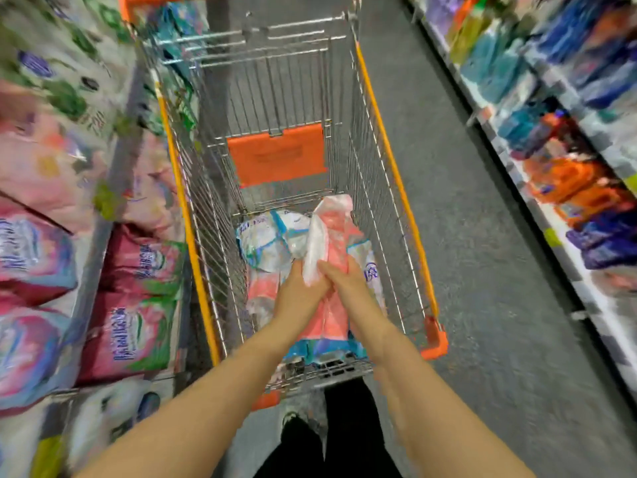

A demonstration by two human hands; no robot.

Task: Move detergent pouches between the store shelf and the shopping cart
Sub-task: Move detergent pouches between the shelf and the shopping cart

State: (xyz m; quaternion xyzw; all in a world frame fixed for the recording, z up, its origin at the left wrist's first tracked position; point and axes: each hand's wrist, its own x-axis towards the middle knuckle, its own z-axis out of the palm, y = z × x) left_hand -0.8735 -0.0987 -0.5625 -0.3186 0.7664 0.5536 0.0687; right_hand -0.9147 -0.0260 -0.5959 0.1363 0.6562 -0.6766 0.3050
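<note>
At the bottom edge, black trousers [344, 426] and 1 shoe [293, 420] stand on the grey floor [465, 270] behind the shopping cart [389, 160]. 2 bare forearms reach forward over the cart's near end.

Left hand [299, 294]: fingers curled round the white side edge of a pink-and-white pouch [334, 232], back of hand toward the camera. Right hand [346, 291]: closed on the same pouch from the right, thumb laid across its pink face. Both hands grip it.

Pouch position: upright and slightly tilted, inside the wire basket at the near end, its top rising above the load. Whether its lower end rests on the pouches below cannot be told.

Beneath it lie blue-and-white pouches [263, 241], at least 2, with another pink pouch [263, 291] partly covered on the left. Further in, an orange plastic flap [275, 157] sits on a wire panel.

Left of the cart, just beside its orange rim, magenta pouches [134, 305] are stacked on the store shelf. Right of the aisle, well apart, a second shelf [551, 215] carries blurred blue and orange packs.
</note>
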